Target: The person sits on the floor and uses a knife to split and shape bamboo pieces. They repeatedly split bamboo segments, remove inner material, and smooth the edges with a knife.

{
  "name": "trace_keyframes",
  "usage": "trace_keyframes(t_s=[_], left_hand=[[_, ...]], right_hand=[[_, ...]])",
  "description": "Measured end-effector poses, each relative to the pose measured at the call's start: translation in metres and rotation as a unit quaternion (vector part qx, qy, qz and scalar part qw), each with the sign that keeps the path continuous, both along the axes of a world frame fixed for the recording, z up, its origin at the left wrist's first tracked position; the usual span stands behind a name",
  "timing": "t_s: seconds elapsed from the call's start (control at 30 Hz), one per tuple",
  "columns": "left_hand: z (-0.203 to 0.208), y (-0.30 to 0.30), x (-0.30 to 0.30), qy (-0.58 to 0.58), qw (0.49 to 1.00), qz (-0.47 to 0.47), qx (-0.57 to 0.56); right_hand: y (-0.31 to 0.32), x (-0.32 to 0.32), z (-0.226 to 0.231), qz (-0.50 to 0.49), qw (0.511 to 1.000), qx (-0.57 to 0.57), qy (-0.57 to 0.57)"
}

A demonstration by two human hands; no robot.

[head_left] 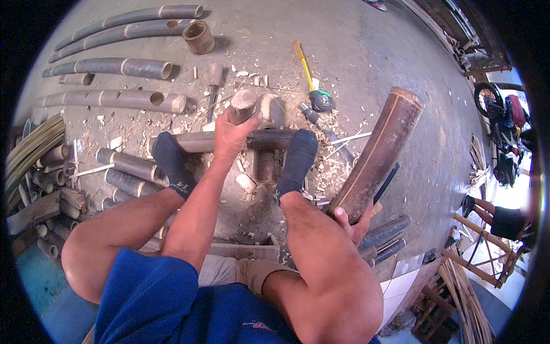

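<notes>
My left hand (230, 137) is closed around a short wooden handle (243, 100) with a pale, battered round end; whatever is below the handle is hidden. It is held just over a dark bamboo pole (197, 142) lying crosswise on the floor, with both my socked feet on it. A shorter bamboo piece (266, 166) meets that pole between my feet. My right hand (358, 228) grips the lower end of a thick brown bamboo tube (381, 152), tilted up and to the right beside my right knee. A dark narrow strip (388, 179) shows behind the tube.
Long bamboo poles (126, 67), some with holes, lie far left near a bamboo cup (198, 38). A chisel (215, 80), a tape measure (321, 100) and wood shavings are on the floor ahead. Cut bamboo (129, 163) lies left. A person (504, 221) and motorbike (504, 137) are right.
</notes>
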State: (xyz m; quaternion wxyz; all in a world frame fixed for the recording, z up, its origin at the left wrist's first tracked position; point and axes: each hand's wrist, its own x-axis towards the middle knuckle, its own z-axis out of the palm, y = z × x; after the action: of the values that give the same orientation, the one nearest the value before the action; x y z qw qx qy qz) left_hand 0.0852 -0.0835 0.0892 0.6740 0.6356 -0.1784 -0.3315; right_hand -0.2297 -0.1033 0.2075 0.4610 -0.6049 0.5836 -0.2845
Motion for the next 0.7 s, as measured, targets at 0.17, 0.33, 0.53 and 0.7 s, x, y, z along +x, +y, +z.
trace_keyframes(t_s=[0.17,0.33,0.53,0.7], left_hand=[[-0.002,0.0,0.002,-0.004,1.0,-0.018,0.001],[0.003,-0.009,-0.006,-0.069,0.994,-0.071,-0.044],[0.019,-0.038,-0.034,-0.314,0.918,-0.181,0.162],[0.023,-0.046,-0.044,-0.359,0.887,-0.204,0.207]], right_hand=[[0.002,-0.003,0.004,-0.022,1.0,0.012,-0.012],[-0.01,-0.003,-0.001,-0.051,0.998,-0.015,-0.043],[-0.038,0.016,-0.005,0.177,0.957,0.035,0.228],[-0.07,-0.003,0.016,0.047,0.98,-0.174,0.082]])
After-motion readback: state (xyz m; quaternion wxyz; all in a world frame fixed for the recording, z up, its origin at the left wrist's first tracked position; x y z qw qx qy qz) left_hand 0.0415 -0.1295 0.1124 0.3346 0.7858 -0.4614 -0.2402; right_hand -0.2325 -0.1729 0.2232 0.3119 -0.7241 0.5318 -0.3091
